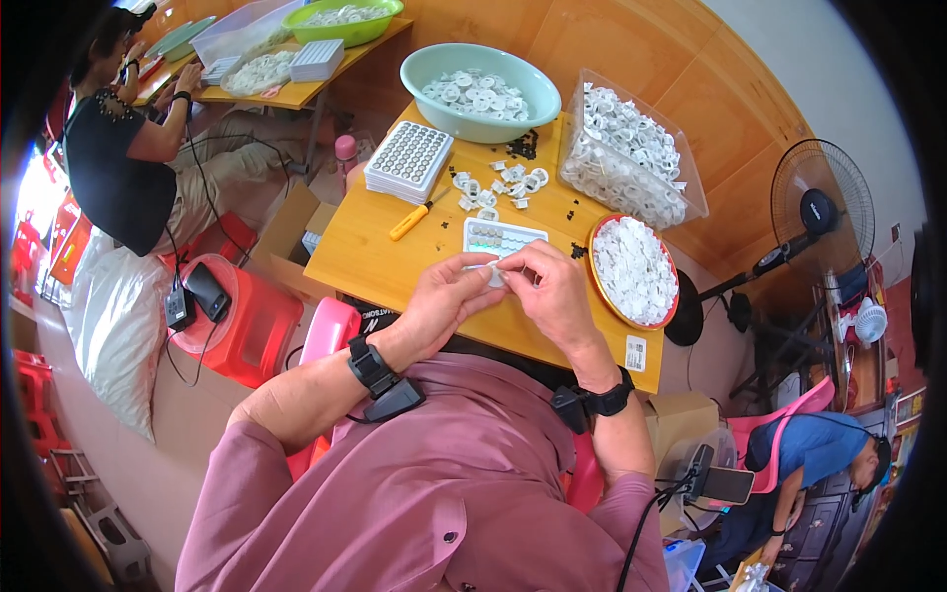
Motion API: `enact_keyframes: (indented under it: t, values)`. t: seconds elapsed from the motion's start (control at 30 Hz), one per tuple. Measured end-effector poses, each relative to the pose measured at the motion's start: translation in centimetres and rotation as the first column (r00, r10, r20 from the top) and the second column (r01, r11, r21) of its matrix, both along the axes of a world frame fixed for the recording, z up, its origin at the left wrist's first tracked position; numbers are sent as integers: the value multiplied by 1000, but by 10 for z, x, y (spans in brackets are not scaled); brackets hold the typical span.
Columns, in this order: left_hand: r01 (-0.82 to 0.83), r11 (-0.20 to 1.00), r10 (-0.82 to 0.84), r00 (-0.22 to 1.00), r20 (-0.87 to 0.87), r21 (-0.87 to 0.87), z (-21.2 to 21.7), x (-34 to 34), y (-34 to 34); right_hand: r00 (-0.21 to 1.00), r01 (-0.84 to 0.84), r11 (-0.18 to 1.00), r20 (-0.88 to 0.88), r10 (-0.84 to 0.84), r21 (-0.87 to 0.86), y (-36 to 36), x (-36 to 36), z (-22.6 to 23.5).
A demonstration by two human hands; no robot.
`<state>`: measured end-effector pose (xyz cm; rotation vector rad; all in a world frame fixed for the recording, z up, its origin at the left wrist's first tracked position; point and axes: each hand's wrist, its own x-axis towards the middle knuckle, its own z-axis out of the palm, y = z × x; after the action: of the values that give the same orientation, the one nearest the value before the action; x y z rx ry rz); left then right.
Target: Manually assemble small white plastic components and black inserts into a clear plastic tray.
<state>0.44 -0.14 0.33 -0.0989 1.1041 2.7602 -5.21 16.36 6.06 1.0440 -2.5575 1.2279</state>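
My left hand and my right hand meet over the table's near edge, fingertips pinched on a small white plastic part. The fingers cover much of it. Just beyond them lies a white tray with rows of round slots; some at its left hold greyish pieces. Loose white ring-shaped parts are scattered behind that tray. To the left are a stack of white trays filled with round parts and a screwdriver with a yellow handle.
A pale green basin and a clear bin, both holding white parts, stand at the back. A red-rimmed round tray heaped with white pieces sits right. Small black bits dot the table. A fan and two other people are nearby.
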Motion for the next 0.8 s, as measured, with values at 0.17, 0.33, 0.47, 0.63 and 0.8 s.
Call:
enact_keyframes:
  t: [0.17, 0.33, 0.47, 0.63, 0.8]
  values:
    - [-48, 992, 36, 994, -102, -119, -1, -3, 2, 952, 62, 977, 306, 4, -204, 5, -10, -19]
    - [-91, 979, 57, 981, -186, -182, -1, -1, 2, 873, 6, 975, 477, 104, -222, 11, -16, -15]
    - [-76, 970, 33, 983, -182, -232, 5, 1, 1, 839, -21, 977, 528, 133, -213, 12, -16, -11]
    - [-130, 951, 62, 969, -238, -282, -6, -3, 2, 859, -19, 975, 495, 130, -223, 10, -15, -16]
    - [-195, 892, 64, 948, -313, -407, -11, -4, 0, 913, 16, 981, 402, 65, -196, 1, -6, -21]
